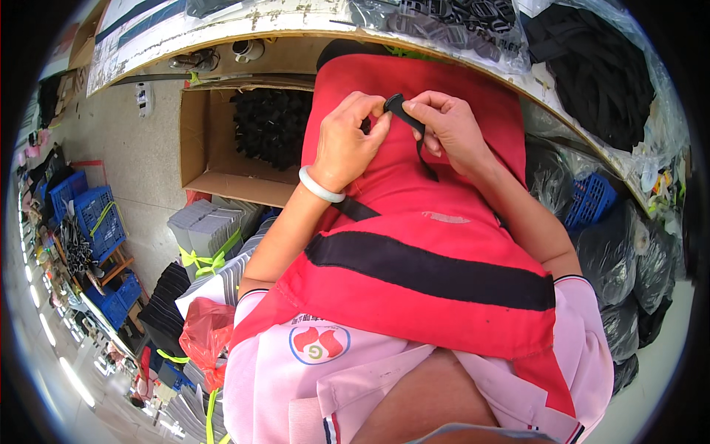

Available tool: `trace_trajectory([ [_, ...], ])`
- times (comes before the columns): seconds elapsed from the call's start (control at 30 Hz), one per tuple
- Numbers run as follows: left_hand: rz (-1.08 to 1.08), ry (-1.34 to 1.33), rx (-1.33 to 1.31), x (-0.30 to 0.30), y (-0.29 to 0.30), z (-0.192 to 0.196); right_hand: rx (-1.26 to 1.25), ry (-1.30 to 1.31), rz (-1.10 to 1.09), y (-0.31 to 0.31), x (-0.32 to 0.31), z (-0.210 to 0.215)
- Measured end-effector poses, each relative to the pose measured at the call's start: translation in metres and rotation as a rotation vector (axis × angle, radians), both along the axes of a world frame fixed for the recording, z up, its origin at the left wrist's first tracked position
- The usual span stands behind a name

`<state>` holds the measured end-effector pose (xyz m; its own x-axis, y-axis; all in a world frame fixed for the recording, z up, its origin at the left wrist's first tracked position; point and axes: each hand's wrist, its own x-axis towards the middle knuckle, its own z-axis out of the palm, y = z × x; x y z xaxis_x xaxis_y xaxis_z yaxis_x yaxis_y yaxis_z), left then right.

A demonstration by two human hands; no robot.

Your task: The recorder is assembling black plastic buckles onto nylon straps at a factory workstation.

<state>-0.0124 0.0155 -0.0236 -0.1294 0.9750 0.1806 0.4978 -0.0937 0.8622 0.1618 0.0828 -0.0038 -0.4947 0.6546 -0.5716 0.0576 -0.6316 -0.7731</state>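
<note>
A short black webbing strap (409,118) is held up over the red apron (384,194) on my lap. Its upper end looks rounded and thicker, perhaps a plastic buckle, though too small to be sure. My left hand (346,139), with a white bangle at the wrist, pinches that end between thumb and fingertips. From the other side, my right hand (450,132) grips the strap, thumb pressed on top and fingers curled below. A thin tail of the strap dangles beneath the right fingers onto the apron.
An open cardboard box (229,166) of black webbing pieces stands left of my lap. Ahead, the worktable (296,46) carries bagged black buckles (466,26) and a black strap pile (592,74). Tied grey bundles (211,226) lie left, blue crates (96,214) beyond; dark plastic bags (610,248) sit right.
</note>
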Motion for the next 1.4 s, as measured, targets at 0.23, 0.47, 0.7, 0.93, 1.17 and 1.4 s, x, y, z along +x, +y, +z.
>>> trace_trajectory([
  [0.23, 0.059, -0.055, -0.045, 0.004, -0.001, 0.000, 0.001, 0.083, -0.061, -0.004, -0.004, -0.003],
  [0.47, 0.036, -0.062, 0.094, 0.004, -0.005, -0.006, 0.071, 0.132, -0.067, 0.001, -0.005, -0.008],
  [0.7, 0.203, -1.132, -0.480, 0.007, -0.005, -0.006, 0.202, 0.097, 0.016, -0.004, 0.000, -0.018],
  [0.93, 0.230, -1.052, -0.404, 0.009, 0.005, 0.010, 0.473, 0.116, -0.053, -0.004, 0.001, 0.036],
  [1.17, 0.209, -0.893, -0.351, 0.011, 0.000, 0.011, 0.222, -0.100, 0.128, 0.000, 0.008, 0.019],
  [1.4, 0.129, -0.663, -0.122, 0.014, -0.004, 0.014, 0.145, 0.028, 0.035, 0.000, 0.003, 0.012],
])
